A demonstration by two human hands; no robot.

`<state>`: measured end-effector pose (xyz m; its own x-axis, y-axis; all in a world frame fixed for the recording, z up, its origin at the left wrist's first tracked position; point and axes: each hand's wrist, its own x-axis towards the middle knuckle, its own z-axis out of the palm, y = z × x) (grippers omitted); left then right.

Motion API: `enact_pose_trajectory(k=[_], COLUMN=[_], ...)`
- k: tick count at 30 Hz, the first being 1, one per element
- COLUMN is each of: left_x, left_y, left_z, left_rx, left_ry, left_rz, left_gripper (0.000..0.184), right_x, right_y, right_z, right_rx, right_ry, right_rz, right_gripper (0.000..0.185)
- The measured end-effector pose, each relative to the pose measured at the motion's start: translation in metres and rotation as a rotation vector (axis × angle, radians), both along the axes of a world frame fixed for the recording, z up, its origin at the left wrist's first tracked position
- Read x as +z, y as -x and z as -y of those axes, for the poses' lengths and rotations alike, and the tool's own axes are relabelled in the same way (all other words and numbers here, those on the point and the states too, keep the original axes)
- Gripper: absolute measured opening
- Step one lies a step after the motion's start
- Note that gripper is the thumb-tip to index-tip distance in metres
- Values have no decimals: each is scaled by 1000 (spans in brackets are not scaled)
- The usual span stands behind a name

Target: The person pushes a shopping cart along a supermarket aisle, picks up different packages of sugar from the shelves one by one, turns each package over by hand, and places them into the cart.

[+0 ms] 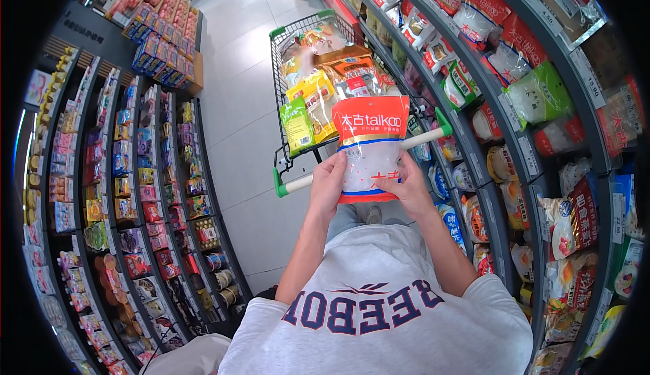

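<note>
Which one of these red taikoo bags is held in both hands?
The taikoo bag between left hand and right hand; similar red bags sit untouched on the shelves.

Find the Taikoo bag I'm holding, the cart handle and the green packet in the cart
Taikoo bag [371, 147], head view: middle of facing side
Cart handle [421, 137], head view: bar's right part
Green packet [296, 126], head view: middle of facing side

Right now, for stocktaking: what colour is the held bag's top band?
The top band is red with white lettering, clearest in head view.
</note>
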<state>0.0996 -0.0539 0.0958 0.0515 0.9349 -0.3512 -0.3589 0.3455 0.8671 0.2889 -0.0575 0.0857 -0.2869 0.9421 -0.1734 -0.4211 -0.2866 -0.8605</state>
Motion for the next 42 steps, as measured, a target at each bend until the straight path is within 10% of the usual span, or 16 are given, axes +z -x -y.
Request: enact_pose_trajectory(k=[27, 33, 37, 42], left_x=[-4, 13, 42, 29], left_y=[-1, -4, -37, -36], left_z=[-4, 4, 17, 32], left_rx=[19, 117, 154, -94], left_ry=[3, -131, -494, -660], left_rz=[-26, -513, -642, -569], left_gripper=[49, 39, 29, 30], right_x=[-2, -8, -2, -10], right_y=[-3, 14, 30, 4], right_z=[-3, 8, 7, 2], right_rx=[4, -299, -176, -157], right_ry=[25, -289, -442, 118], right_rz=[11, 620, 103, -439], right_gripper=[71, 89, 81, 55])
